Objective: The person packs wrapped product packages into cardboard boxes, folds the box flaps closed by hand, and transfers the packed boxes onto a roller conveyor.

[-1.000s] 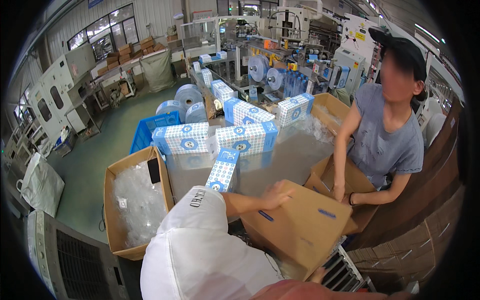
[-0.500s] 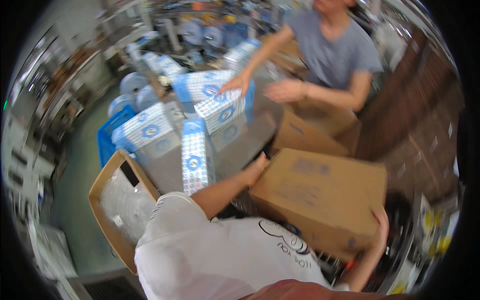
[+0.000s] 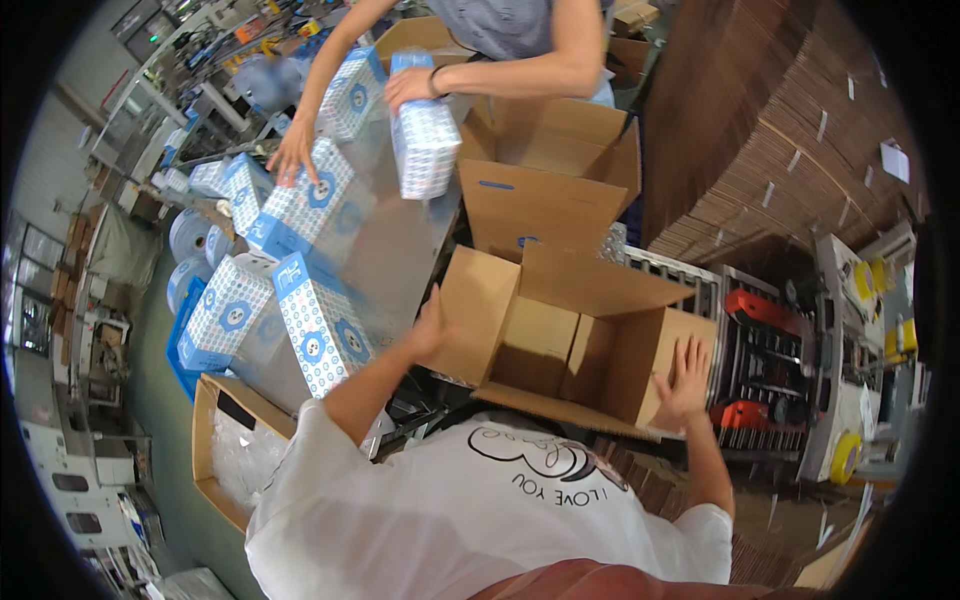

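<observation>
1. an open cardboard box (image 3: 560, 340) sits in front of a person in a white t-shirt, tipped on its side with its flaps spread; nothing shows inside it.
2. the left hand (image 3: 432, 322) lies flat against the box's left flap, fingers together and not gripping; the right hand (image 3: 683, 380) presses open-palmed, fingers spread, on its right wall.
3. a second open cardboard box (image 3: 545, 165) stands just beyond, beside a co-worker in grey; its inside is hidden.
4. the co-worker's one hand (image 3: 412, 85) grasps a blue-and-white patterned pack (image 3: 425, 140) over the metal table (image 3: 400, 250); the other hand (image 3: 296, 150) rests on another pack (image 3: 300, 205).
5. about seven such packs show on the table.
6. a third carton (image 3: 225, 450) at lower left holds clear plastic film.
</observation>
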{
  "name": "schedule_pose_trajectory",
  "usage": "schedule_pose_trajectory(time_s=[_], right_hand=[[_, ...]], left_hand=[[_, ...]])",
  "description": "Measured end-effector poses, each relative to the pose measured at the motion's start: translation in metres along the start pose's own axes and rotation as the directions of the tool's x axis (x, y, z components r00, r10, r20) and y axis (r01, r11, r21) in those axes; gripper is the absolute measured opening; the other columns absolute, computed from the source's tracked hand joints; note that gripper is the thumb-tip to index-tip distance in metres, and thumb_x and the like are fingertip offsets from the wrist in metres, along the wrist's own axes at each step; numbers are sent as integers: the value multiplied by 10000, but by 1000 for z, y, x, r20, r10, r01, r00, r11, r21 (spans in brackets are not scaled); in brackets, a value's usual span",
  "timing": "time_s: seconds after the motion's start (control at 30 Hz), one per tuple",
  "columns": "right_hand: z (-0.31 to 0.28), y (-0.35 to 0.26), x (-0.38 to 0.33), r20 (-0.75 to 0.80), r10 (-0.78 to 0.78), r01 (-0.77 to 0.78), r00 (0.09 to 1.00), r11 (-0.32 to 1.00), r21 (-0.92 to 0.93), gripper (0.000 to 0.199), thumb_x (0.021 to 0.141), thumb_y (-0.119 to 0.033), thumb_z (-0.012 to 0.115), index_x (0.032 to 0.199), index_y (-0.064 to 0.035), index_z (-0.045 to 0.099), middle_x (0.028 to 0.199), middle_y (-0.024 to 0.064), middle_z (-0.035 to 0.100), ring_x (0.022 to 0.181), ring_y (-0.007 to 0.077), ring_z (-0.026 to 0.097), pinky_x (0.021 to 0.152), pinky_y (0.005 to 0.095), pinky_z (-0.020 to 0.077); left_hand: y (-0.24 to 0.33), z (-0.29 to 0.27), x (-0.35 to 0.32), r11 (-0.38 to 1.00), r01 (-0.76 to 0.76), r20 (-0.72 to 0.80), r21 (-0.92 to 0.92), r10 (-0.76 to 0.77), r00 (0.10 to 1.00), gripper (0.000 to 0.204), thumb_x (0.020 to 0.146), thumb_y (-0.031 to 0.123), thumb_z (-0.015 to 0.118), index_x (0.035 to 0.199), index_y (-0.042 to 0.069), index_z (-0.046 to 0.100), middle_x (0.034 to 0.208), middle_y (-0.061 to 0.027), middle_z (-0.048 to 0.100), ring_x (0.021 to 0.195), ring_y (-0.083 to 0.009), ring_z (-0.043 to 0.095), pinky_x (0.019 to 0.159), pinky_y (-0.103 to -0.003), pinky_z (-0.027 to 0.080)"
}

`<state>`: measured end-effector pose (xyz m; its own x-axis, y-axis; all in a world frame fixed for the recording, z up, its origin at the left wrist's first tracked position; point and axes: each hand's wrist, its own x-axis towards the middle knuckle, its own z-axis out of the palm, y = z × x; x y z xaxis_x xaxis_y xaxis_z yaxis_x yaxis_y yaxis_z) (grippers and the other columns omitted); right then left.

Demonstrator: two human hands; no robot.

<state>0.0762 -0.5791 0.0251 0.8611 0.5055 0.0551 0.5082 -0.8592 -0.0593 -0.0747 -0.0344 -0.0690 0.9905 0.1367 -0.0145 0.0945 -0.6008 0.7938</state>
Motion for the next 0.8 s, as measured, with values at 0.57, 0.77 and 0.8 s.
schedule_pose_trajectory(time_s=[0.57,0.77,0.8], right_hand=[[114,-149,52,271,70,-259,960,585,768,1041,846,-454,679,1471,100,58,1533,326,79,1454,385,61,1178,397,89],[28,-155,133,282,-174,49,943,915,402,839,785,-273,739,1395,102,301,1351,327,445,1271,433,435,1041,447,380],[14,-178,152,89,-284,194,955,820,538,702,802,-254,728,1332,88,419,1205,293,578,1131,391,568,960,437,454]], left_hand=[[117,-261,-77,302,-351,396,886,-101,913,805,749,54,644,1465,74,278,1512,-178,314,1361,-358,350,1148,-443,247],[78,-252,-83,636,-391,559,666,-78,825,835,606,113,749,1355,5,399,1291,-213,523,1300,-357,422,1110,-417,315],[76,-259,-86,631,-394,550,668,-61,833,835,606,113,749,1355,5,399,1291,-213,523,1300,-357,422,1110,-417,315]])
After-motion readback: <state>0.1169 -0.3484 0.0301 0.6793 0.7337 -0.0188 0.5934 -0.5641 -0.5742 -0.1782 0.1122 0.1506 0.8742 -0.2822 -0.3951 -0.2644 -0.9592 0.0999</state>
